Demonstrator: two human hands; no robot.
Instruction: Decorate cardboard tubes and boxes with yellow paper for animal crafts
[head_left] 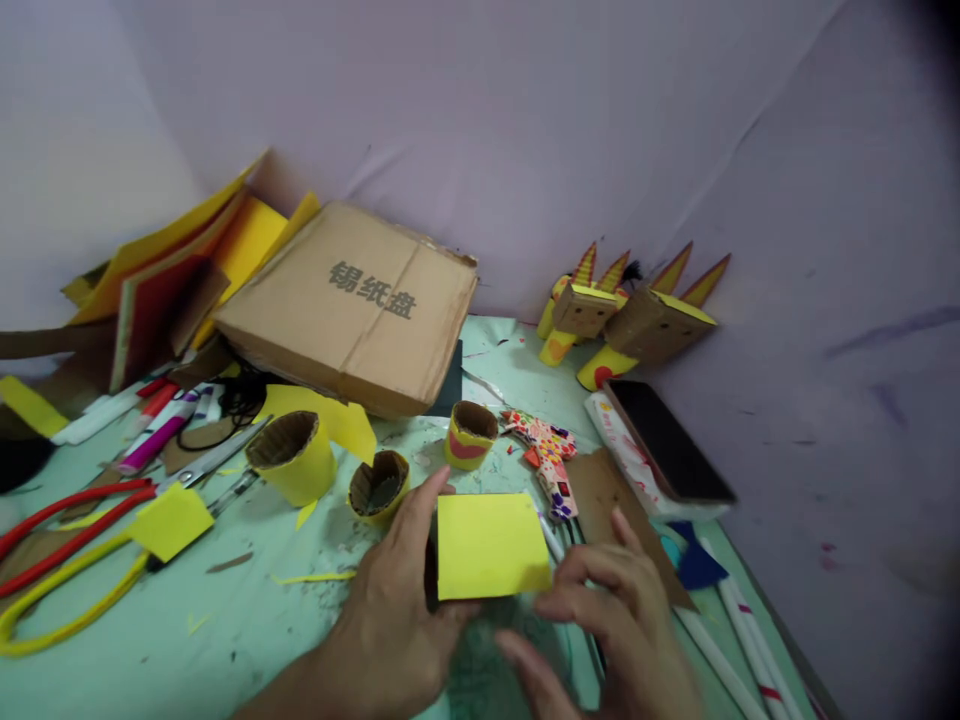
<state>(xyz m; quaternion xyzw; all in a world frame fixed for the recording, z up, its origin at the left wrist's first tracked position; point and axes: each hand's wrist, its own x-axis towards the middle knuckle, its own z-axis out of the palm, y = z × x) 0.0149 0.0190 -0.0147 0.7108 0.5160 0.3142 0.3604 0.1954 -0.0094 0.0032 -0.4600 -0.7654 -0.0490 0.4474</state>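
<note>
My left hand [405,590] grips a small box [491,547] by its left side; the face turned toward me is bright yellow. At the box's right edge is my right hand [615,610], its thumb and fingers apart. Whether a fingertip touches the box's lower right corner, I cannot tell. Just beyond the box stand three cardboard tubes wrapped in yellow: a larger tube [304,470], a short tube [381,492] and a tube with a red curved patch [469,450]. A flower-patterned glue gun [551,455] lies behind the right hand.
A cardboard box [360,310] leans at the back beside coloured sheets [225,250]. Red-handled scissors [82,520], a yellow-handled tool [75,610] and markers [157,435] lie left. Cardboard animal figures [660,320], a phone [667,435] and white pens [750,630] are at right.
</note>
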